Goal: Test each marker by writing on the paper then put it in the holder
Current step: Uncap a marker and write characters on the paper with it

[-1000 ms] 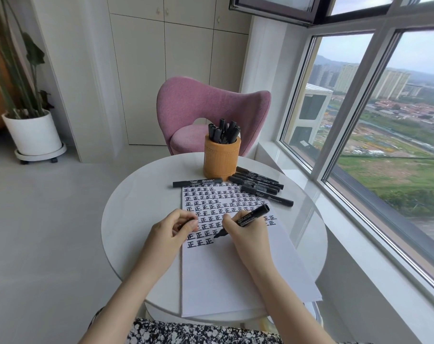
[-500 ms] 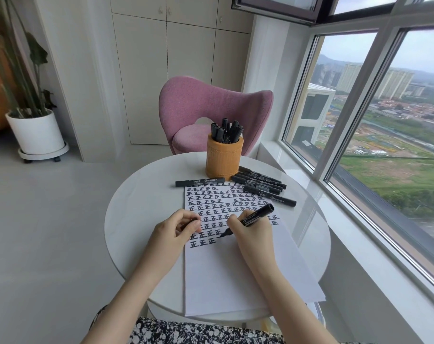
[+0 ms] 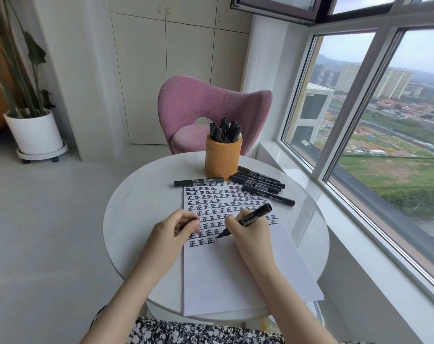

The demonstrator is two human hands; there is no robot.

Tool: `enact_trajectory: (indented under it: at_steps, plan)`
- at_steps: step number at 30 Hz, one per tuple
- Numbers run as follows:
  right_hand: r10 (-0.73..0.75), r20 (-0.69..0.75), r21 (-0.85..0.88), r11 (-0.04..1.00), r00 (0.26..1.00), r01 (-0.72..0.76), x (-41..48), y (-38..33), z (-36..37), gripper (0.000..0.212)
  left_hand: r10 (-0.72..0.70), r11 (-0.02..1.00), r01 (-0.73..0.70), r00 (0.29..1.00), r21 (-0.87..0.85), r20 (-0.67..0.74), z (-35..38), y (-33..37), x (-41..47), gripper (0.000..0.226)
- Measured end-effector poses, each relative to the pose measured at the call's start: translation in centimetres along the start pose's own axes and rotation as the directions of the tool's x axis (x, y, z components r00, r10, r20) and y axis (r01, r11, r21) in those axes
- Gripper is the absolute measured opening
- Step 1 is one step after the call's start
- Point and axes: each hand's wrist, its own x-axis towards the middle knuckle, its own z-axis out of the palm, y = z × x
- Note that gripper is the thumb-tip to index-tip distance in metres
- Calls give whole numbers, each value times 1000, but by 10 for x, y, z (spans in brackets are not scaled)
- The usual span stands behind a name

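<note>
White sheet of paper (image 3: 235,274) lies low in the frame on the round white table (image 3: 141,207), its upper half filled with rows of black characters. At the centre, the right hand (image 3: 250,235) grips a black felt marker (image 3: 254,215) in a writing hold. The tip is down at the end of the last row, and the long axis slants from lower left up to the butt at upper right. Just left of that tip, the left hand (image 3: 172,232) rests on the sheet, fingers curled round what looks like the black cap (image 3: 186,225), so capping should need only a short leftward move. Higher up, past the rows, stands the tan woven cylindrical holder (image 3: 223,158). Loose capped black markers (image 3: 260,186) lie to its right.
</note>
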Motion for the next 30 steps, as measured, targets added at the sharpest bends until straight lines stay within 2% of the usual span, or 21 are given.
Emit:
enact_trajectory:
  at_steps: [4,18,30]
  plan:
    - [4,17,2,1000,1000,-4,-1,0,-1,22,-9,1000,9,1000,1,3,-1,-1,0,7]
    - [-1,5,25,1000,1000,0,0,0,-2,29,-7,1000,7,1000,-18,3,0,0,-1,6]
    - [-15,-4,30,999,1000,15,-1,-1,-2,27,-6,1000,6,1000,-15,4,-1,1,-2,7]
